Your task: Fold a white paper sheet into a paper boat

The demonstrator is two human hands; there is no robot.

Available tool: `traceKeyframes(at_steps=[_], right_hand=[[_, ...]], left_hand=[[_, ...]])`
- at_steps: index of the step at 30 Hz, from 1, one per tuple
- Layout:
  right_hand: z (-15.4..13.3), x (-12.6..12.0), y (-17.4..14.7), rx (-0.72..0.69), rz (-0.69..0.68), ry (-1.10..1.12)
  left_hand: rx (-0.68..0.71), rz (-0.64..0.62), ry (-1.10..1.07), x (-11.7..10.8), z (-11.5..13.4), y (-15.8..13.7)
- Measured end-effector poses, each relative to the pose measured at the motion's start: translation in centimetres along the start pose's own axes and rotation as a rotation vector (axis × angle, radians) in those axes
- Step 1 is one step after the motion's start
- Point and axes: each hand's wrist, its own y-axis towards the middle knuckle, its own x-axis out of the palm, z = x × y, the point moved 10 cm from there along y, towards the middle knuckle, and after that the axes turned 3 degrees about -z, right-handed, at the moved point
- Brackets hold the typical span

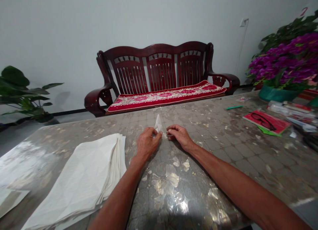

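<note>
From the head view, your two hands meet near the middle of the desk (206, 160), forearms reaching in from the near edge. Your left hand (148, 140) has its grip closed around the lower part of a small folded white paper (158, 122), thumb against its near side. The paper stands up as a narrow point above your fingers, tip away from you. Your right hand (181, 136) is just beside it on the right, fingers curled and thumb drawn close to them; you cannot tell whether that grip pinches an edge of the paper or nothing.

To the left of your left forearm lies a thick stack of white sheets (79, 173), the top one creased. Farther left, at the desk's near side, is another pale sheet (11, 200), cut off by the frame.

On your right, a teal pen (234, 107) lies well apart from your hands. Beyond it, dark-framed glasses (263, 120) rest on a red booklet (280, 123), near a green pot (275, 94) of purple flowers (285, 63). Across the desk stands a dark wooden settee (161, 69) with a red patterned cover (164, 97).
</note>
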Motion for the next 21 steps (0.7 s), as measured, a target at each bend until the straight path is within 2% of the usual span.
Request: traceKeyframes(at_steps=[5, 12, 16, 21], right_hand=[[0.5, 0.0, 0.2, -0.008, 0.002, -0.079], [0.4, -0.2, 0.2, -0.031, 0.008, -0.104], [-0.1, -2.2, 0.4, -0.032, 0.133, -0.141], [-0.2, -2.8, 0.7, -0.006, 0.122, -0.087]], left_hand=[[0.025, -0.099, 0.001, 1.5, 0.8, -0.5], [0.028, -0.156, -0.366, 1.7, 0.3, -0.4], [0.067, -0.201, -0.379, 2.1, 0.5, -0.5], [-0.006, -0.223, -0.392, 2.9, -0.3, -0.5]])
